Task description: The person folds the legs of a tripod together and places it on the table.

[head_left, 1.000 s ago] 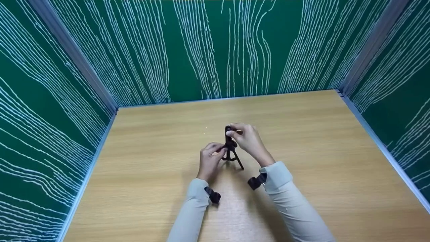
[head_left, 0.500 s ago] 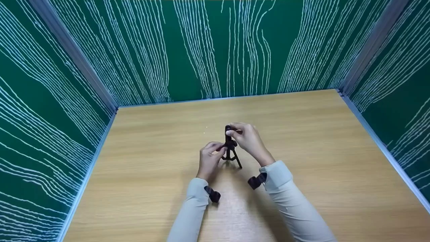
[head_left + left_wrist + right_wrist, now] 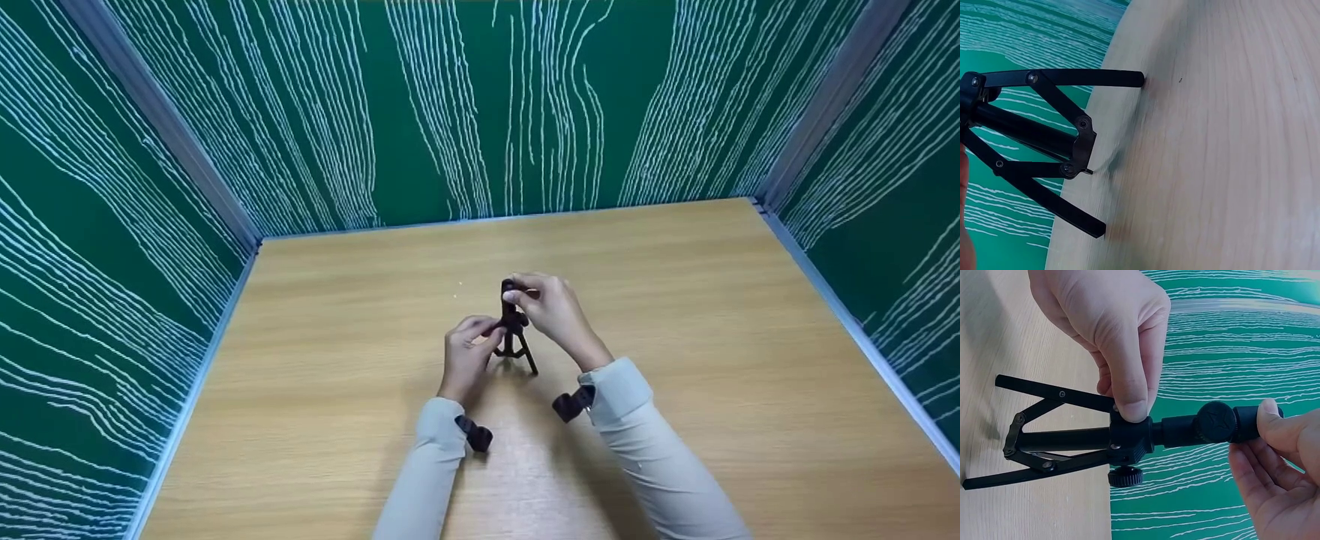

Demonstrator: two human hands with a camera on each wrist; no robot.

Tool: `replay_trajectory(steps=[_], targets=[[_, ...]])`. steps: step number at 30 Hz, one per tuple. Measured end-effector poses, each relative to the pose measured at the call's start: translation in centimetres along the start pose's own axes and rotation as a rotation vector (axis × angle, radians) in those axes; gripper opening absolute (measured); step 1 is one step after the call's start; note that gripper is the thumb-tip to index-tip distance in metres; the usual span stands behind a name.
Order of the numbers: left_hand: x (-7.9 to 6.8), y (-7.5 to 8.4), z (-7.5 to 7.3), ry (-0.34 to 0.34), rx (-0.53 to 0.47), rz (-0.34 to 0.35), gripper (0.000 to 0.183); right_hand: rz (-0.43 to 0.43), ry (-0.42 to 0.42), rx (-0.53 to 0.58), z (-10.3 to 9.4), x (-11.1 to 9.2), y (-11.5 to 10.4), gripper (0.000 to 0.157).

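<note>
A small black tripod (image 3: 511, 330) stands upright on the table with its legs spread. My left hand (image 3: 466, 352) pinches the collar where the legs meet; in the right wrist view the thumb of that left hand (image 3: 1123, 349) presses on this collar. My right hand (image 3: 553, 311) pinches the top end of the centre post between thumb and fingers, above a round knob (image 3: 1216, 422). A second, ridged knob (image 3: 1126, 476) sits at the collar. In the left wrist view, braces join the tripod legs (image 3: 1067, 211) to the centre tube (image 3: 1027, 132), and the leg tips reach the tabletop.
The wooden table (image 3: 360, 315) spreads around the tripod. Green panels (image 3: 420, 112) with wavy white lines wall it in at the back and both sides. Small dark cameras (image 3: 574, 403) are strapped to both wrists.
The tripod's near right leg tip has shifted slightly left, drawing in toward the centre. Both hands keep their holds in nearly the same place.
</note>
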State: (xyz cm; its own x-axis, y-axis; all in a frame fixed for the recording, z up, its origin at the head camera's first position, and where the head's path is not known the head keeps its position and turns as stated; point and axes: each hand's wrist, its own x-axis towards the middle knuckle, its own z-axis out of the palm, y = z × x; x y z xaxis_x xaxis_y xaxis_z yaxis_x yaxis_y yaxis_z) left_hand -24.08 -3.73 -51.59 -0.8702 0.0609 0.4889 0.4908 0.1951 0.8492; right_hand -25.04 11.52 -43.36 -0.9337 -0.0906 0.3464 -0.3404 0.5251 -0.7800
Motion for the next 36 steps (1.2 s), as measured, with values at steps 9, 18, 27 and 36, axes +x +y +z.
replay_trajectory(steps=[9, 18, 27, 36], targets=[[0.05, 0.09, -0.25, -0.003, 0.004, 0.038, 0.012, -0.008, -0.034, 0.017, -0.15, 0.10, 0.12, 0.030], [0.26, 0.08, -0.35, -0.022, 0.012, 0.016, 0.012, -0.032, -0.052, -0.001, -0.33, 0.20, 0.07, 0.027], [0.10, 0.17, -0.63, -0.036, 0.023, -0.014, 0.016, -0.016, -0.045, -0.003, -0.09, 0.08, 0.26, 0.028], [0.42, 0.53, -0.82, -0.083, 0.083, 0.112, 0.012, -0.012, -0.045, 0.002, -0.22, 0.17, 0.34, 0.029]])
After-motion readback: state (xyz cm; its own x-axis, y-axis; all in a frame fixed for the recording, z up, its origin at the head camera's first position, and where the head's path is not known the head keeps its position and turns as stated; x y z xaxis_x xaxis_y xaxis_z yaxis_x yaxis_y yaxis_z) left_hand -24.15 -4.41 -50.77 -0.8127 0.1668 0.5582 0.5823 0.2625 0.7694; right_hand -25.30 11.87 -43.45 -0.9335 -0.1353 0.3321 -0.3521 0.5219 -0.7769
